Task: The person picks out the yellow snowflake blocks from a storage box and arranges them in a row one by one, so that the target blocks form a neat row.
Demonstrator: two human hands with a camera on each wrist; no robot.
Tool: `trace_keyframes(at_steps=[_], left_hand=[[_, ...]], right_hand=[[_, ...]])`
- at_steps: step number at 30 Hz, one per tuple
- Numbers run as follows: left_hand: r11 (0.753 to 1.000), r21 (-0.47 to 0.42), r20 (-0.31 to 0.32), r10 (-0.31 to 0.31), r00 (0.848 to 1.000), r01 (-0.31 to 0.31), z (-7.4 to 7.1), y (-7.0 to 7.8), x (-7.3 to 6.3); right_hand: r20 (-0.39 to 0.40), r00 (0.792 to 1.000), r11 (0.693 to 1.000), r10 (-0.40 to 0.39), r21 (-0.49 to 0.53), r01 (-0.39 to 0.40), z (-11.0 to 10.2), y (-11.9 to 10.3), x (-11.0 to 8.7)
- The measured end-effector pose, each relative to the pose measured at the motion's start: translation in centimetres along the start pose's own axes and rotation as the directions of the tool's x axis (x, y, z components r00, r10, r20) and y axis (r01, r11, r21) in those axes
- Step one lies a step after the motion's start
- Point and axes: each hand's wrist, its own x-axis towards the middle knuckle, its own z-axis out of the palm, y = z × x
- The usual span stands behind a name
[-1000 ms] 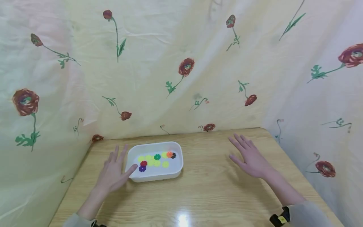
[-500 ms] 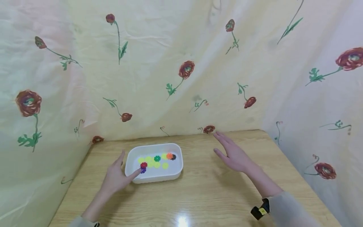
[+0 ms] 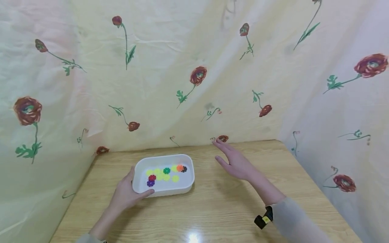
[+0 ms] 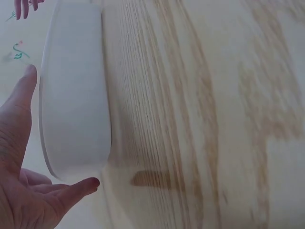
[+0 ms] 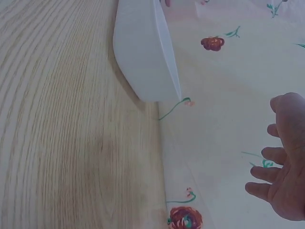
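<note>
A white plastic tray (image 3: 171, 193) stands on the table, left of centre in the head view. In it lie several small flower-edged plastic discs: yellow ones, a green disc (image 3: 166, 170), a red disc (image 3: 152, 177), a purple disc (image 3: 150, 183), an orange disc (image 3: 180, 168) and a black disc (image 3: 184, 169). My left hand (image 3: 125, 193) is spread around the tray's left end, thumb along the front rim and fingers at the left side; firm contact is unclear. My right hand (image 3: 238, 163) hovers to the tray's right, apart from it, fingers extended, holding nothing.
The wood-grain table (image 3: 225, 216) carries the tray. A flower-printed cloth (image 3: 164, 84) hangs behind the table and along both sides. A dark strap (image 3: 263, 217) sits at my right wrist.
My left hand has come down and right, from above the tray's left edge to around its end. My right hand has moved left toward the tray. The tray stays in place.
</note>
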Motion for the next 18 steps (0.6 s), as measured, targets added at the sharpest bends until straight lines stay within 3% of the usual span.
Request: trace_keyframes(at_steps=[18], left_hand=[[0.997,0.060,0.000,-0.051,0.999,0.051,0.3,0.5,0.3]], right_hand=[[0.034,0.998,0.996,-0.050,0.074,0.048,1.9,-1.5,2.0]])
